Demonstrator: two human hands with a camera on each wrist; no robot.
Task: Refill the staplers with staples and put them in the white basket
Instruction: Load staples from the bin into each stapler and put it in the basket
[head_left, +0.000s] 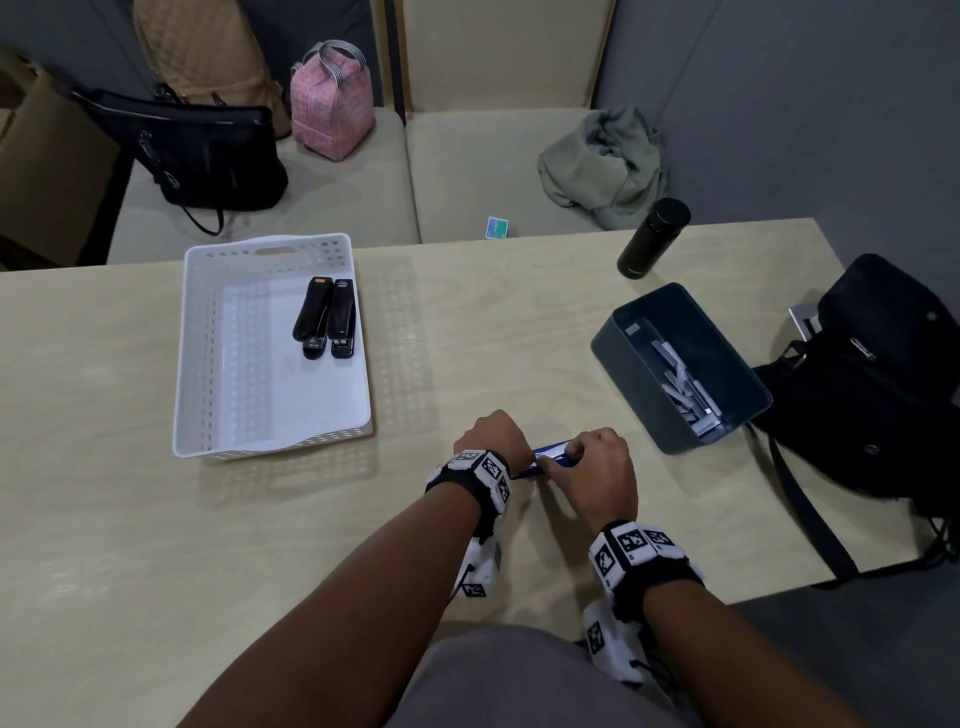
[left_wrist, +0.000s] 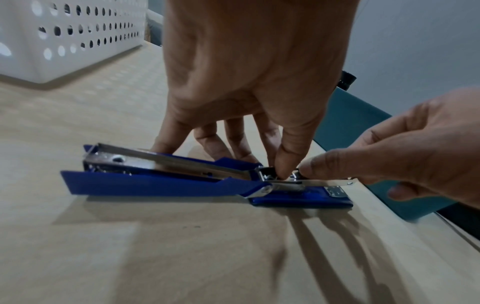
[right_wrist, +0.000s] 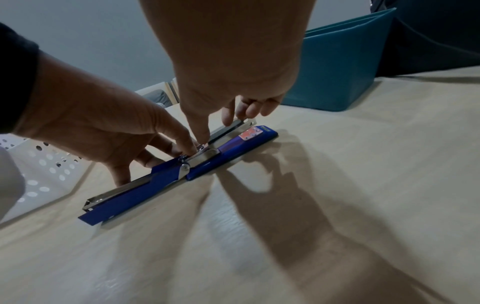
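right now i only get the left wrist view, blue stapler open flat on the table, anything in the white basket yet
Observer: Yes, two black staplers lie side by side in the white basket, near its right wall.
Operator: where are the spare staples
Observer: In the dark teal bin to the right of the hands; silver strips lie loose inside.
Operator: whats the right hand doing on the far side
Observer: In the right wrist view, the right hand has its thumb at the blue stapler hinge and a finger on the raised metal rail.
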